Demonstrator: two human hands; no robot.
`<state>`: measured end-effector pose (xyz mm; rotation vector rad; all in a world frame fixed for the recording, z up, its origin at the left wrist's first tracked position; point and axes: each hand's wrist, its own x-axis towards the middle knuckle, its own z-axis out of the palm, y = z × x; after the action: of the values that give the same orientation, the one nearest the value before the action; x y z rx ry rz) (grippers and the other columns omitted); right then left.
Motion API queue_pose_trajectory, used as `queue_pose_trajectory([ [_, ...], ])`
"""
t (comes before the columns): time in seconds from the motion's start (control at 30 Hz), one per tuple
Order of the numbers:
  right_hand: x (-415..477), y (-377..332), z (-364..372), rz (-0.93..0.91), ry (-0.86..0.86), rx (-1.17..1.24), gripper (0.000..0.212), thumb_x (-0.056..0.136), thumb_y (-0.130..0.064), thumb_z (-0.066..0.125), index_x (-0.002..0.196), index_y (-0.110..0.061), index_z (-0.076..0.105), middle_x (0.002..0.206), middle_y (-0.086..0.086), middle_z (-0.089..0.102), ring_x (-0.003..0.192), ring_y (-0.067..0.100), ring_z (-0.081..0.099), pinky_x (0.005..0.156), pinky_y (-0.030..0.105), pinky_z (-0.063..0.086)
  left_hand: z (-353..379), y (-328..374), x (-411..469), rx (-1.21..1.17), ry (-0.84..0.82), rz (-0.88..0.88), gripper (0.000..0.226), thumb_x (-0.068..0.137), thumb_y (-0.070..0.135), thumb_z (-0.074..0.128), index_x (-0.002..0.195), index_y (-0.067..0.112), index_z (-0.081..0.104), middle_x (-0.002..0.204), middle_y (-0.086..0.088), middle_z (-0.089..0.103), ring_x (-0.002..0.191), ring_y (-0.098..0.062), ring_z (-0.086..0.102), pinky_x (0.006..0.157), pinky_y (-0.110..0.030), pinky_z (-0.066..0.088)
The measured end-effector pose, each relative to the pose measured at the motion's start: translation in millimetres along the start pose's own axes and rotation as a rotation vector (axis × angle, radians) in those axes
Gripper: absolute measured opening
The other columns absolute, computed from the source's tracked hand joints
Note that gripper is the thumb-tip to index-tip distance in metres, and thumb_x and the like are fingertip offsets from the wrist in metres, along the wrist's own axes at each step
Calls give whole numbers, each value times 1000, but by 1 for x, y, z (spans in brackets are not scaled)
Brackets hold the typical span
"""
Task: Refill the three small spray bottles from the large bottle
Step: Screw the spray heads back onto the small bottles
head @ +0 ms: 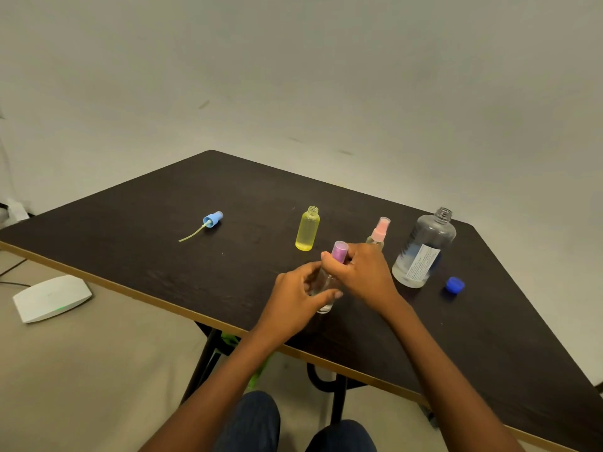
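Curling round the clear spray bottle [323, 282] was the left hand's [295, 298] grip; the right hand's [362, 272] grip clamped its purple cap [339, 251].

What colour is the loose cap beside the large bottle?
Dark blue cap, clearest in the head view.

Bench [163, 230] dark wood-grain top, matt, pale-edged. Large bottle [427, 243] clear glossy plastic, white paper label [422, 264]. Yellow bottle [307, 230] translucent smooth plastic. Blue cap [455, 285] glossy plastic; blue spray head [212, 219] matt plastic. Purple cap [339, 251] frosted plastic. White box [52, 297] smooth matt plastic.
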<state>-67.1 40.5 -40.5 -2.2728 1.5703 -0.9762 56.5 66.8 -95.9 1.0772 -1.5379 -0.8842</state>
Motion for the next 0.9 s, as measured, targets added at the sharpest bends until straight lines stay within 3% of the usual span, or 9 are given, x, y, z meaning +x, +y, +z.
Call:
queue_pose_trajectory([
  [0.17,-5,-4,9,50,133,-78,33,86,-25,56,56,-12,51,52,2,50,52,10,46,56,28,40,0,0,0,43,20,26,42,78,17,73,119,15,60,98,9,67,93,-1,64,82,-12,51],
  [0.37,-13,-15,19,127,302,-168,30,86,-30,54,65,-9,59,58,2,51,61,17,54,64,32,46,0,0,1,66,28,43,39,80,15,71,117,13,61,105,0,70,96,-5,65,84,-17,52],
  [0.63,1,5,-2,37,-113,17,31,84,-49,56,66,-25,47,64,-8,52,64,9,50,65,31,45,-3,0,1,24,-61,-11,48,81,21,70,126,15,54,104,11,62,103,-4,60,85,-15,49],
  [0.8,6,4,2,40,-81,19,44,87,-35,58,60,-1,56,55,10,54,57,21,52,61,42,45,-2,-2,1,32,-30,-18,52,79,22,72,128,16,53,112,1,67,105,-9,63,92,-26,52],
  [0.9,0,1,6,73,-27,-19,41,88,-33,54,54,-11,49,51,1,48,54,13,48,60,36,44,0,-1,0,69,-2,19,45,80,20,71,123,15,57,104,4,69,99,-8,65,87,-23,53],
])
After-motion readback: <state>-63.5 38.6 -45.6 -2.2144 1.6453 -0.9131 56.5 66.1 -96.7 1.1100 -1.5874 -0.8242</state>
